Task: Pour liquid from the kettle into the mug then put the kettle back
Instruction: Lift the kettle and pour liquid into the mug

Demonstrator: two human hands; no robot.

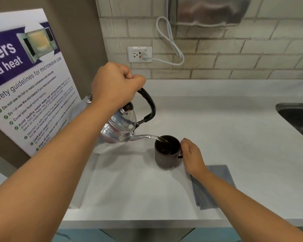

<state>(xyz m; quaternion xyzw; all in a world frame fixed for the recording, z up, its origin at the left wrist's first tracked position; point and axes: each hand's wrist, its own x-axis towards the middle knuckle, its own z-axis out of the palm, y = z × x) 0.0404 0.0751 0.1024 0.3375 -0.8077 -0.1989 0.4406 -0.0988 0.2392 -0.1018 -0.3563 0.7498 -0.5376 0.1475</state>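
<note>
With the left hand [115, 84] fisted round the handle of the tilted kettle [120, 126] and the right hand [191, 154] pinching the handle of the mug [166, 151] mid-worktop [234, 137], the spout wants holding just over the rim, easing back before it brims.

The left hand [115, 86] covers the top of the kettle's [119, 127] black handle, and the forearm hides part of its body. The right hand [191, 154] conceals most of the mug's [165, 151] handle. The poster [24, 75] and the sink [297, 117] run off the picture's edges, and the poster's smaller print blurs beyond reading.
</note>
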